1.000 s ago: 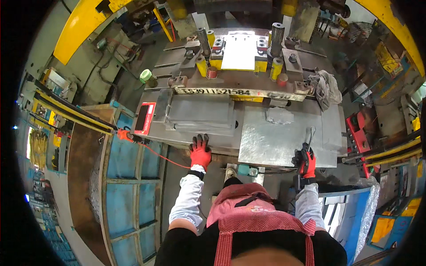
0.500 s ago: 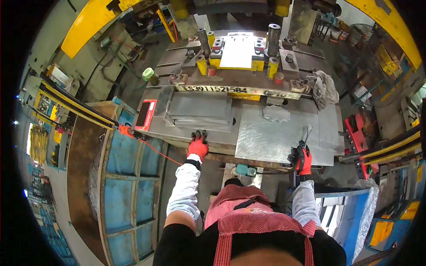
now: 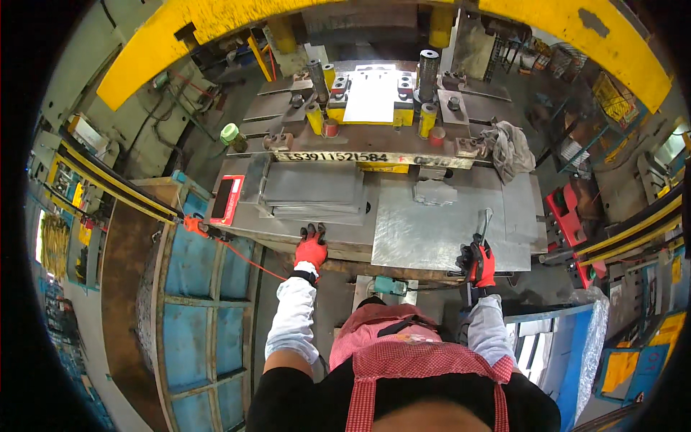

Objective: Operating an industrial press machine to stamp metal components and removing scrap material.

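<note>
My left hand, in a red glove with black fingertips, rests with its fingers spread at the front edge of the steel bench. Just beyond it lies a stack of grey sheet-metal blanks. My right hand, gloved the same way, is closed around a hand tool with a slender metal tip pointing away from me. The tool's handle is mostly hidden in my fingers, and its exact kind cannot be made out. Under the tip spreads a shiny flat metal sheet. A small pile of metal pieces sits at its far side.
Beyond the bench stands a press die with a bright plate between dark posts and yellow blocks. A red-edged phone-like object lies left; a grey rag hangs right. A blue-panelled frame stands at left, a green foot-switch-like box below.
The whole view has shifted slightly, and more of the yellow press frame shows at the top. Both hands keep nearly the same places at the bench, the right still gripping the tool.
</note>
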A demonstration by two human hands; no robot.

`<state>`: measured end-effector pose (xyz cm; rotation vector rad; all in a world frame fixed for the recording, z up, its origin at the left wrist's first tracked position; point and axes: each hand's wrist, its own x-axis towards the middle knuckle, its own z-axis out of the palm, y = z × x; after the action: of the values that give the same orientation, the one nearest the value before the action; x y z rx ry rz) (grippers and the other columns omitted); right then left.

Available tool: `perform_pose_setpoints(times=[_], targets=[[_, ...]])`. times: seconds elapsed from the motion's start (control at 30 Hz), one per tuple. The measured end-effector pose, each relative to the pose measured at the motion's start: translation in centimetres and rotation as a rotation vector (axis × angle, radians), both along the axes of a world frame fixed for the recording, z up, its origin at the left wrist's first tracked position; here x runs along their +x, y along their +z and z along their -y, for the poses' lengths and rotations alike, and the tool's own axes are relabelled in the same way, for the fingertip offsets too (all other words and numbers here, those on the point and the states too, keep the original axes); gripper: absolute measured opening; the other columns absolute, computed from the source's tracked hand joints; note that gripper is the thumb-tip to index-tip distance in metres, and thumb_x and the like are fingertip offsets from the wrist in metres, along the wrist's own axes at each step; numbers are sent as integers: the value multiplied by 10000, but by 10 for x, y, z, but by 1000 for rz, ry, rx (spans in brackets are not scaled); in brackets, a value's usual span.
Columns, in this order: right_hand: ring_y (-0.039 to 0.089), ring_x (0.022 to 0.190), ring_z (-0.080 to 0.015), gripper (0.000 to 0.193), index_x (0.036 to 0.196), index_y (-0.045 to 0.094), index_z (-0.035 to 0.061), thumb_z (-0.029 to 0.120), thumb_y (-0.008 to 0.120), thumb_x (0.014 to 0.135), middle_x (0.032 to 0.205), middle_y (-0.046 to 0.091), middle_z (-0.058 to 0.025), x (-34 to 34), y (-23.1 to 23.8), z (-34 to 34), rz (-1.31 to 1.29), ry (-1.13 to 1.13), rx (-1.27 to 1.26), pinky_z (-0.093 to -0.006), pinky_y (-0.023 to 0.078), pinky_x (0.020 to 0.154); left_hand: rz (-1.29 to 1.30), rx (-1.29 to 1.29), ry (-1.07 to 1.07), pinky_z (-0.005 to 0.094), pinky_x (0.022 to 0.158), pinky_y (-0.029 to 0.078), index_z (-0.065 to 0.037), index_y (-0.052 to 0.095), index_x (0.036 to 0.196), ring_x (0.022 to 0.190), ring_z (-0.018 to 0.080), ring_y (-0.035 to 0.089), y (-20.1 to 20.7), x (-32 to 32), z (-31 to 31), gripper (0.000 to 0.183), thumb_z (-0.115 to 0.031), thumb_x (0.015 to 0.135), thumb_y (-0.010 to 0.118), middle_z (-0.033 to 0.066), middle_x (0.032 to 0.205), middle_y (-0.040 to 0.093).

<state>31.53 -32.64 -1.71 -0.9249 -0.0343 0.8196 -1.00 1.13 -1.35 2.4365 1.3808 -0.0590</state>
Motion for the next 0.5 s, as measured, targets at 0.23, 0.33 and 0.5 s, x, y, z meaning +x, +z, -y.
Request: perform_pose_setpoints(times=[0.23,0.33,0.5], targets=[[480,505,-183,376,1171,423,122,133,565,823,732,530,-110,-6,13,-2,-23,-18,-1,-345,430,461,10,-7,-10,477,953,341,-217,458,1217,1232,321,339,-8,-2,-2,470,-316,768,555,65,1343,369],[478,490,-176,368,1165,425,124,137,565,825,736,535,-109,-3,8,-2,7,-25,-32,-333,434,448,17,141,-68,466,956,343,-217,463,1215,1230,326,341,-9,-2,0,475,-318,763,569,65,1338,376],[475,477,-171,394,1191,413,129,135,562,827,736,537,-102,-3,10,-2,17,-32,-57,-328,433,436,-24,64,-39,457,964,348,-223,448,1238,1260,337,299,-6,3,-3,495,-312,766,564,79,1374,331]])
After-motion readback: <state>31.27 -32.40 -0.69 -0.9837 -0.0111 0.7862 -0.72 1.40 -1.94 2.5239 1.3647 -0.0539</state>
